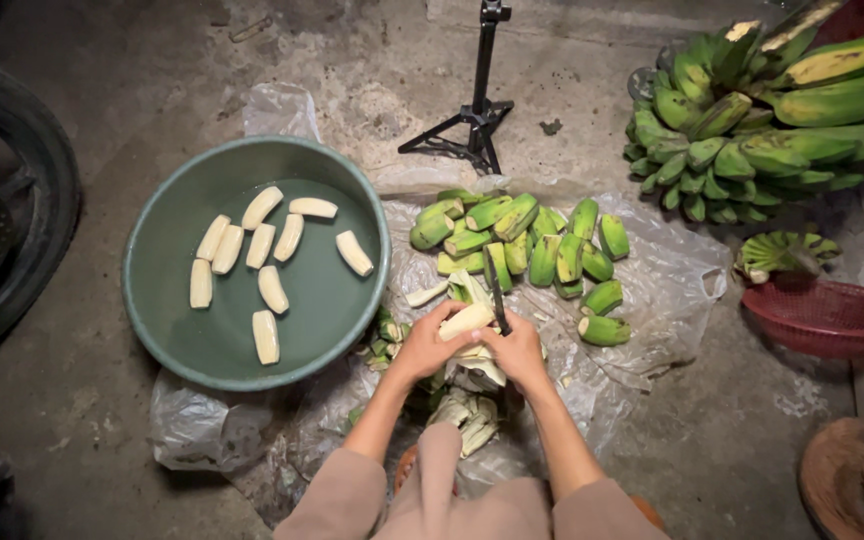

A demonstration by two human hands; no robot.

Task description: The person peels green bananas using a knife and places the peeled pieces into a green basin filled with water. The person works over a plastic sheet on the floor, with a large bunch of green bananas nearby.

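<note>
Down on the bare concrete floor [102, 330], the biggest thing in view is the round, dark green plastic basin [167, 330], sitting to the left with nine pale peeled bananas [268, 337] scattered across its bottom. Top right, a heavy bunch of green unpeeled bananas on the stalk [762, 120] sprawls across the corner, and below it a red plastic mesh basket [830, 318] has a small green banana hand [782, 252] lying at its far edge. A crinkled sheet of clear plastic [667, 285] spreads over the middle, carrying a heap of loose green bananas [527, 245] — two lie a little apart on the right. A black tripod stand [479, 110] rises beyond them.

Closer in, a pile of pale green peelings [467, 415] lies under the wrists. The left hand [425, 345] has its fingers wrapped round a pale, half-peeled banana [467, 320], held just above the peelings, right beside the basin's rim. The right hand [518, 352] is clenched on a dark-bladed knife [497, 300] — blade pointing away, touching the banana.
</note>
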